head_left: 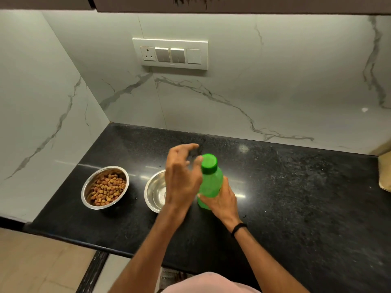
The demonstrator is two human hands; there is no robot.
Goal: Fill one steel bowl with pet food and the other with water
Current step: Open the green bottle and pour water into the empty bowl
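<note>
A steel bowl (88, 187) holding brown pet food kibble (108, 189) stands on the black counter at the left. Right of it is a second steel bowl (155, 192), with no food in it and partly hidden by my left forearm. A green plastic bottle (211, 182) with its green cap (209, 163) on stands upright beside that bowl. My right hand (222, 199) grips the bottle's lower body. My left hand (182, 174) hovers with fingers spread, the thumb touching the cap's left side.
The black granite counter (296, 197) runs to the right, its front edge near the bottom. Marble walls close the back and left. A switch panel (170, 53) hangs on the back wall. A tan object (385, 172) shows at the right edge.
</note>
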